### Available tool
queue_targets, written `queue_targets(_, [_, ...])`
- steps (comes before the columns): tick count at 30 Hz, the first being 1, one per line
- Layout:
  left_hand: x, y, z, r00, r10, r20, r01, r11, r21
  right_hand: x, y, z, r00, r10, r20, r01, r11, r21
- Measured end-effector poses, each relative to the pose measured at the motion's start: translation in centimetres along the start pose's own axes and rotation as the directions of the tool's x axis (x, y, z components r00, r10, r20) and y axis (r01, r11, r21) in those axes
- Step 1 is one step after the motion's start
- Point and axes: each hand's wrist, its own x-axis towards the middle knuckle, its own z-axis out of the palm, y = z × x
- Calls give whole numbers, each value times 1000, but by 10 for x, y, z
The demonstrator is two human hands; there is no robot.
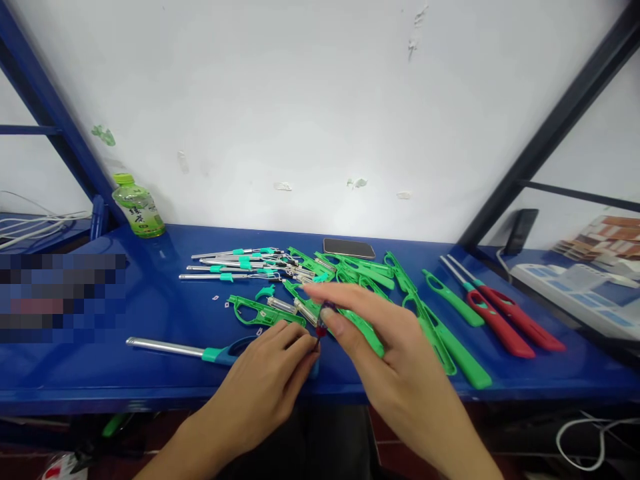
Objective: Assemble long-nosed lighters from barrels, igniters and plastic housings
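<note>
My left hand (267, 373) is closed over the handle of a blue long-nosed lighter (217, 355), pressing it to the table. Its metal tube points left, and most of its body is under my fingers. My right hand (395, 353) pinches a small screwdriver (321, 329) with a dark and red handle. The screwdriver stands nearly upright, its thin tip down by my left fingertips; what it touches is hidden. Just beyond lie an open green lighter shell (265, 312), a clear fuel tank (283, 305) and a teal trigger (265, 292).
Several metal lighter tubes (220, 269) with teal parts lie behind my hands, beside green shell halves (455, 343). Two red lighters (500, 323) rest at right. A phone (349, 248) and a green tea bottle (139, 210) are near the wall. Pixelation covers the left side.
</note>
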Motion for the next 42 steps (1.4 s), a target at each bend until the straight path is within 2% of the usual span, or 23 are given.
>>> queue_targets(2, [0, 0, 0, 1000, 6, -2, -6, 1000, 6, 0, 0, 1, 999, 12, 33, -13, 999, 42])
queue_targets(6, [-2, 0, 1, 999, 33, -21, -33, 999, 21, 3, 1, 8, 989, 77, -128, -76, 997, 9])
queue_targets(8, [-2, 1, 1, 998, 49, -42, -47, 998, 31, 2, 1, 9, 984, 81, -156, -86, 996, -27])
queue_targets(15, [-1, 0, 0, 999, 35, -3, -35, 999, 22, -1, -2, -4, 996, 33, 79, -35, 999, 30])
queue_targets(17, [-2, 0, 0, 999, 33, -14, -33, 999, 26, 0, -1, -4, 998, 48, 47, -49, 999, 17])
queue_targets(21, [-2, 0, 1, 998, 49, -50, -46, 997, 60, 1, 0, 0, 994, 55, -98, -66, 992, -108])
queue_targets(23, [-1, 0, 1, 996, 56, -62, -53, 997, 59, 1, -1, -1, 995, 39, -87, -50, 990, -131])
queue_targets(28, [-1, 0, 1, 998, 51, -35, -49, 997, 56, 1, -3, -5, 999, 20, 28, -20, 1000, -21])
queue_targets(32, [-2, 0, 0, 997, 54, -48, -51, 997, 63, 2, -1, 0, 991, 37, -132, -54, 990, -129])
queue_targets(34, [-2, 0, 1, 996, 62, -64, -58, 996, 65, 2, -1, 2, 984, 30, -174, -63, 981, -183])
queue_targets(36, [-2, -1, 1, 995, 63, -76, -58, 996, 72, 1, -2, 0, 991, 20, -130, -44, 983, -181])
queue_targets(40, [-2, -1, 1, 998, 54, -36, -51, 997, 65, -1, -4, -9, 999, 2, 37, 1, 996, -86])
queue_targets(42, [-1, 0, 0, 999, 50, -14, -49, 997, 65, -1, -4, -10, 998, 9, 56, -6, 998, -65])
